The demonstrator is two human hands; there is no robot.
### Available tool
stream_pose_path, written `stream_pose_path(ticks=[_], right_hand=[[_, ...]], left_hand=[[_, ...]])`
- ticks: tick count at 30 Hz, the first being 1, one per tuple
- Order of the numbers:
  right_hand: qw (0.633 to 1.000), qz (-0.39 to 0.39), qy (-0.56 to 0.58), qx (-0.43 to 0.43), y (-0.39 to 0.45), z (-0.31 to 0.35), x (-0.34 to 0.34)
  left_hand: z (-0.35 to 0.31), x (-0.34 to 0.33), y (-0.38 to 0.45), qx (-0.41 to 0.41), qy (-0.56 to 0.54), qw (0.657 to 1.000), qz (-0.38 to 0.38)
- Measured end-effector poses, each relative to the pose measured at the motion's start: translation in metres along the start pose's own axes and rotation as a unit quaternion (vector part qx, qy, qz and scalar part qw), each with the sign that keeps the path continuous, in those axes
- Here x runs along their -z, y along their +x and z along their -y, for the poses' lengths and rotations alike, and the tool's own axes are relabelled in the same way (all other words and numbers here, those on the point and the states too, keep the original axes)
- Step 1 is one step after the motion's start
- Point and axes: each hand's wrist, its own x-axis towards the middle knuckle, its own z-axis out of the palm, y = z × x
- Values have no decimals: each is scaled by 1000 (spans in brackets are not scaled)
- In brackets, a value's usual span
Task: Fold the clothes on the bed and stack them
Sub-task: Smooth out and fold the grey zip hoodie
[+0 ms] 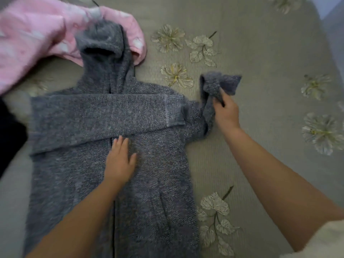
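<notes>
A grey knitted hooded cardigan [78,175] lies flat on the bed, hood pointing away from me. One sleeve [104,116] is folded across its chest. My left hand [120,161] presses flat on the middle of the cardigan, fingers straight, just below that sleeve. My right hand [226,110] grips the other sleeve [217,84] near its cuff and holds it lifted off the bed at the cardigan's right side.
A pink garment [37,34] with white patches lies at the far left, partly under the hood. Something dark [9,138] sits at the left edge. The beige bedspread [260,53] with flower print stretches to the right.
</notes>
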Motion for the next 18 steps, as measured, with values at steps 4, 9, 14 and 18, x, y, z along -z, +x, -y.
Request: stream_pose_path(ticks=[4,9,14,18], right_hand=[[980,165,50,97,-24,76,-97],[845,463,-148,225,-67,119,-220],[832,368,-290,298,-85,77,-235],[754,284,-527,269,-78,31,-211]], left_hand=[[73,49,-20,58,19,998,-27],[165,95,-35,103,84,990,-42],[204,89,-23,89,71,993,-27],[200,73,10,66,-28,996,-55]])
